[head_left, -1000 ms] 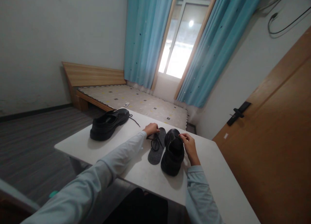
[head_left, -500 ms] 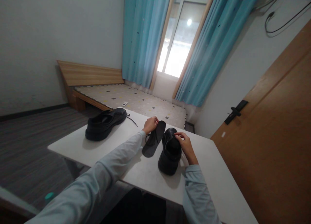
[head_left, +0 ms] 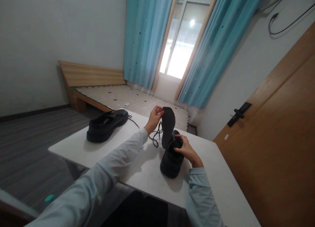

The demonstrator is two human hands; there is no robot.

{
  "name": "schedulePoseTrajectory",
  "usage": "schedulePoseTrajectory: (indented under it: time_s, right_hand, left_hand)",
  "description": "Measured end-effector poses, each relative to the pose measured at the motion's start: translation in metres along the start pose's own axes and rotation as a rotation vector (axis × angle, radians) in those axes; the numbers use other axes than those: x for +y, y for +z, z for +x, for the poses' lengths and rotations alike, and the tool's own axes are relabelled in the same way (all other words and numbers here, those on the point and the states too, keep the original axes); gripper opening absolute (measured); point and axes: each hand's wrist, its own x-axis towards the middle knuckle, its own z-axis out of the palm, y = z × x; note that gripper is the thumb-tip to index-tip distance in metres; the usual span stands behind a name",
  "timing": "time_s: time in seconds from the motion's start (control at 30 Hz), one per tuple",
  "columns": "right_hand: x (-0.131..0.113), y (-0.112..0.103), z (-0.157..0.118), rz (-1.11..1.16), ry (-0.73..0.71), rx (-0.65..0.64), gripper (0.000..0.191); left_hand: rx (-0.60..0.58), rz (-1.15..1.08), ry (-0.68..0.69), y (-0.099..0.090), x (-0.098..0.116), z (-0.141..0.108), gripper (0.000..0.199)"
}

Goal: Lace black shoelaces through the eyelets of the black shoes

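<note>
Insole (head_left: 168, 123), one, dark grey: raised on end above the table (head_left: 214, 154), lower end by the near shoe (head_left: 171, 164); contact there unclear. Your left hand (head_left: 154, 117) pinches its top edge between thumb and fingers. Likely light, thin, bendable, not fragile; best held by the rim at one end.

Near shoe, black: your right hand (head_left: 187, 149) at its opening, thumb and forefinger parted; grip cannot be told. Probably heavier, smooth; take it by the collar.

Lace (head_left: 155, 139), loose, beside the insole.
</note>
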Motion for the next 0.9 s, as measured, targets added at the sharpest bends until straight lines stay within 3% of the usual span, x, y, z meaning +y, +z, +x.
schedulePoseTrajectory:
  time_s: [0.2, 0.4, 0.7, 0.9]
  right_hand:
    - [-0.002, -0.001, 0.002, -0.04, -0.017, 0.003, 0.06]
    - [-0.01, -0.006, -0.002, 0.088, -0.06, 0.059, 0.042]
    - [-0.007, -0.011, 0.0, 0.163, -0.085, 0.084, 0.018]
    - [-0.023, -0.012, -0.004, 0.181, -0.134, 0.19, 0.019]
  left_hand:
    - [-0.029, -0.12, 0.059, 0.025, 0.041, 0.001, 0.032]
    - [-0.055, -0.149, 0.086, 0.046, 0.078, -0.003, 0.03]
    - [-0.088, -0.236, -0.071, 0.058, 0.082, -0.021, 0.027]
    - [-0.019, -0.235, 0.051, 0.062, 0.099, -0.022, 0.026]
